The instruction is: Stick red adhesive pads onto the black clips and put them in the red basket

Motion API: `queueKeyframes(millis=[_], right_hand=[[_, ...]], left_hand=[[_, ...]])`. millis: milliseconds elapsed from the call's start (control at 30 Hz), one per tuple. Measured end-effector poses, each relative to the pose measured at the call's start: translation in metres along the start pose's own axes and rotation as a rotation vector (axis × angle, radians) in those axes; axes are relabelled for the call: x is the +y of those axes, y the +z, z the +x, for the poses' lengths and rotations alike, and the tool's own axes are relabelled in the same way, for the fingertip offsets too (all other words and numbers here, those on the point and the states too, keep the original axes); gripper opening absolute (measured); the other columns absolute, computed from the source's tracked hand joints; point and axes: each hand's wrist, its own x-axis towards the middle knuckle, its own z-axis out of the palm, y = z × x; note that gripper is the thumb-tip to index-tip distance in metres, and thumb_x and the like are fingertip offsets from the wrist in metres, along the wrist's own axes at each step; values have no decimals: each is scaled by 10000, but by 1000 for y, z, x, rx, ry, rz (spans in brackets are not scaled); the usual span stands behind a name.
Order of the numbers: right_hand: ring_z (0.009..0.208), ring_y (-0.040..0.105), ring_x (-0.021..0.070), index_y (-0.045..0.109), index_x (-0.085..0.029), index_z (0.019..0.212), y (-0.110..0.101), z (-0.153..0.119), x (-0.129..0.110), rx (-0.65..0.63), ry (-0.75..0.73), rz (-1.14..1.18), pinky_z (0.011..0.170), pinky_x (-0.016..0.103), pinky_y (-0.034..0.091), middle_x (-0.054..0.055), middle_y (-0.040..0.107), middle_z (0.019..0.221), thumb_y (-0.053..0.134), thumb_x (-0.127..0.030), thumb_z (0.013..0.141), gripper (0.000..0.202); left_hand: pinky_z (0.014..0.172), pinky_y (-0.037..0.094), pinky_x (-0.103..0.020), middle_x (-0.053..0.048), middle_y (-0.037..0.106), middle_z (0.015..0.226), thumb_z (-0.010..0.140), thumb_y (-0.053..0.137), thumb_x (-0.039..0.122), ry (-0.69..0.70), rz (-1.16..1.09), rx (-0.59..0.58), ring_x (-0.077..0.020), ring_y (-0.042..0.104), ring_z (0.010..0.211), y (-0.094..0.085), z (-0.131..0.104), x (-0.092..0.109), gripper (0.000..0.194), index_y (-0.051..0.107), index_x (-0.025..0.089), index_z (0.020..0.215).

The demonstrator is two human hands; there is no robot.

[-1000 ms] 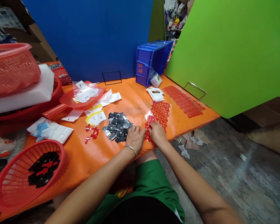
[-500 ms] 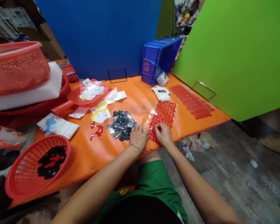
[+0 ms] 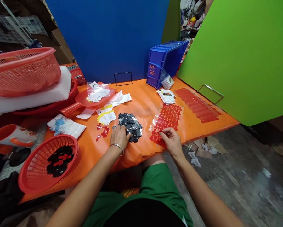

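Note:
My left hand (image 3: 119,138) rests palm down at the left edge of a pile of small black pieces (image 3: 134,127), its fingertips among them and its thumb apart on the right. My right hand (image 3: 172,141) is over the lower part of a clear sheet of red stickers (image 3: 168,116), thumb and forefinger pinched on a small red sticker. Loose red stickers (image 3: 104,131) lie left of the black pile. In a red basket (image 3: 25,176) at the lower left are black pieces with some red on them.
A second red sheet (image 3: 198,105) lies at the right. White cards (image 3: 166,96) sit before a tipped blue crate (image 3: 155,67). On the left are a red dustpan (image 3: 82,97) with papers, a mug (image 3: 4,137) and stacked baskets (image 3: 25,72). Blue and green boards stand behind.
My left hand has moved left from the right side of the black pile to its left edge. My right hand has shifted slightly right, and the view has turned a little left.

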Motion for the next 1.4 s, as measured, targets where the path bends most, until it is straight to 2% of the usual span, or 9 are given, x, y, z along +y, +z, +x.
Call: queueKeyframes(millis=[133,300,400,567,767,900,1033,1233,1400], right_hand=[[579,521,123,538,-188,723,19,-16,-10,-90,40,43,546,242,437,-25,554,641,688,-350,663,229],[608,551,129,547,-191,712,29,-26,-17,-138,33,38,584,252,455,-14,585,662,682,-325,669,195],[602,551,128,554,-189,706,30,-30,-17,-144,47,49,578,250,451,-13,587,659,689,-316,657,191],[585,548,132,557,-192,684,36,-38,-15,-186,77,74,562,250,442,-11,592,634,697,-318,653,190],[583,546,139,547,-204,687,47,-44,-8,-200,48,76,554,255,437,-10,596,638,692,-318,672,185],[584,526,131,545,-200,711,50,-44,1,-193,13,50,551,247,424,-12,579,658,677,-317,697,177],[572,497,118,544,-198,722,50,-45,9,-194,11,24,532,233,400,-24,551,649,680,-300,701,171],[562,482,114,542,-197,716,52,-49,4,-185,13,18,521,230,384,-24,547,647,668,-274,700,149],[548,476,116,542,-197,741,60,-62,-7,-248,9,32,512,233,375,-25,539,645,640,-270,712,125]], left_hand=[[779,408,-342,-89,580,907,733,671,335,-36,-63,-36,-251,520,917,8,-4,-6,189,601,184,822],[710,410,-310,-54,592,804,798,557,185,-47,-182,65,-215,555,824,5,-12,-3,41,536,198,765],[623,401,-291,-21,587,713,856,438,168,-101,-326,102,-192,580,689,-2,-24,-15,66,488,209,844],[644,439,-269,-9,614,764,814,536,219,-125,-513,122,-167,601,698,-1,-46,-41,71,477,204,851],[788,448,-332,-80,606,899,824,557,295,-24,-333,157,-214,569,858,14,-41,-34,143,582,176,900],[829,429,-354,-100,581,942,795,605,295,-43,-202,131,-240,533,932,20,-27,-21,179,606,170,923],[804,430,-346,-93,589,908,770,627,227,-69,-225,122,-236,536,916,18,-23,-16,109,592,166,854],[744,470,-312,-45,650,780,749,626,169,-242,-680,118,-187,613,763,10,-42,-27,169,630,177,918],[649,538,-287,-70,685,737,686,701,194,-576,-1466,-215,-142,639,595,11,-72,-21,208,644,104,865]])
